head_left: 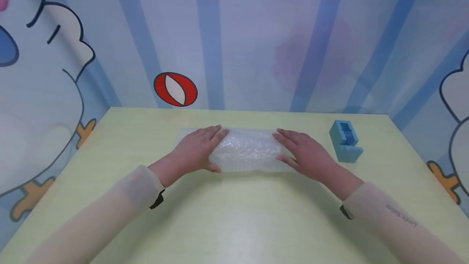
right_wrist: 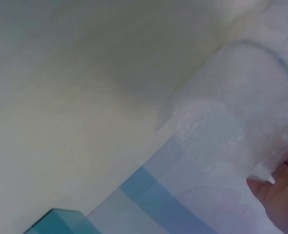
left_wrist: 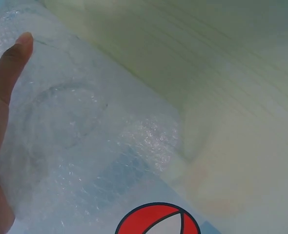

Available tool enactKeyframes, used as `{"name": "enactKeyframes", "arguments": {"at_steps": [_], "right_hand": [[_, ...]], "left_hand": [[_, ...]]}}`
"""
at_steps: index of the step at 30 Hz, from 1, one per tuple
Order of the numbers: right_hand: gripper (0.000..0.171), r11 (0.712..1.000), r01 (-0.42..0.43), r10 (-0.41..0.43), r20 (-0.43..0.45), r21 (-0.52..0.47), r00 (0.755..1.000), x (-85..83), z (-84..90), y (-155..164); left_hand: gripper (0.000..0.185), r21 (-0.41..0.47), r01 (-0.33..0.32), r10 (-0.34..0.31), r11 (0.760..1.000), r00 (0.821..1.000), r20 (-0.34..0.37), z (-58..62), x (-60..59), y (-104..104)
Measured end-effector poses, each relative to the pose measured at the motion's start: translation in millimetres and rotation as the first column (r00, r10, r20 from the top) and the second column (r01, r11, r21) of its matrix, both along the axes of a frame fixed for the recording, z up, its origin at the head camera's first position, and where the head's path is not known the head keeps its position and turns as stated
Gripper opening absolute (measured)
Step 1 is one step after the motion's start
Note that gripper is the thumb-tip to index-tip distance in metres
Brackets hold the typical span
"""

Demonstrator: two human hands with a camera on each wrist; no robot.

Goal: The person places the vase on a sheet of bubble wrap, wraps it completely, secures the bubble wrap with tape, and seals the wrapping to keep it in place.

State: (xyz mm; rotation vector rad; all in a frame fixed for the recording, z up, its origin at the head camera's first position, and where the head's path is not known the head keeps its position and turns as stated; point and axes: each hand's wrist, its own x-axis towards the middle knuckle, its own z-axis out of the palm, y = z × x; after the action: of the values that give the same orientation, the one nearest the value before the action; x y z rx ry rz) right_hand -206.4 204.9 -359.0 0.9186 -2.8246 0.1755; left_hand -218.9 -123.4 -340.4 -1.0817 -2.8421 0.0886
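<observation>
A bubble-wrapped bundle [head_left: 246, 150] lies across the middle of the pale green table [head_left: 234, 223], toward its far edge. The left hand [head_left: 196, 150] rests on the bundle's 9 o'clock end, fingers straight and pressed flat over the wrap, thumb along the near edge. The right hand [head_left: 304, 152] lies on the 3 o'clock end in the same flat way, fingers extended toward 10 o'clock, grasping nothing. A flat flap of wrap spreads out from under the left hand toward 10 o'clock.

From the left wrist view, a straight finger [left_wrist: 5, 78] lies against the bubble wrap [left_wrist: 85, 136], through which a rounded dark outline shows faintly. A blue tape dispenser [head_left: 345, 141] stands at 3 o'clock of the right hand, near but apart. Both forearms wear sheer pale sleeves [head_left: 139, 184].
</observation>
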Motion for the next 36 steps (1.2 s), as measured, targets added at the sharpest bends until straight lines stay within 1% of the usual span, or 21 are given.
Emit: {"name": "enactKeyframes", "arguments": {"at_steps": [2, 7, 10, 12, 16, 20, 23, 28, 36], "right_hand": [[0.077, 1.0, 0.007, -0.007, -0.018, 0.0, 1.0, 5.2, -2.6, -6], [0.104, 0.998, 0.057, -0.057, 0.0, 0.02, 0.998, 11.8, -6.3, -20], [0.112, 0.996, 0.083, -0.083, 0.002, 0.043, 0.997, 11.8, -8.8, -23], [0.112, 0.996, 0.082, -0.082, -0.004, 0.048, 0.997, 10.6, -10.3, -24], [0.105, 0.996, 0.067, -0.066, -0.017, 0.058, 0.998, 5.9, -12.6, -24], [0.1, 0.995, 0.074, -0.073, -0.02, 0.072, 0.997, 2.4, -13.6, -23], [0.1, 0.993, 0.088, -0.088, -0.005, 0.083, 0.996, 0.7, -12.6, -25], [0.102, 0.987, 0.118, -0.118, -0.01, 0.107, 0.993, -5.3, -7.7, -28], [0.104, 0.983, 0.141, -0.143, 0.007, 0.113, 0.99, -14.0, -7.4, -31]], "left_hand": [[0.107, -0.006, -0.008, 0.008, 1.0, 1.0, 0.012, 1.6, -0.3, -1], [0.105, 0.013, -0.014, 0.013, 1.0, 0.999, 0.032, 1.3, -0.1, -1], [0.104, 0.028, -0.018, 0.016, 0.999, 0.999, 0.038, 0.5, 0.0, -1], [0.104, 0.032, -0.028, 0.026, 0.999, 0.999, 0.047, 0.3, 0.1, -1], [0.103, 0.042, -0.047, 0.045, 0.998, 0.997, 0.064, 1.0, 0.6, -1], [0.103, 0.053, -0.062, 0.057, 0.997, 0.995, 0.081, 2.1, 1.6, 1], [0.103, 0.061, -0.075, 0.07, 0.995, 0.995, 0.078, 2.6, 3.7, 2], [0.103, 0.088, -0.086, 0.083, 0.992, 0.996, 0.032, 2.4, 8.3, 4], [0.103, 0.139, -0.126, 0.122, 0.982, 0.992, 0.035, -4.5, 13.9, 9]]}}
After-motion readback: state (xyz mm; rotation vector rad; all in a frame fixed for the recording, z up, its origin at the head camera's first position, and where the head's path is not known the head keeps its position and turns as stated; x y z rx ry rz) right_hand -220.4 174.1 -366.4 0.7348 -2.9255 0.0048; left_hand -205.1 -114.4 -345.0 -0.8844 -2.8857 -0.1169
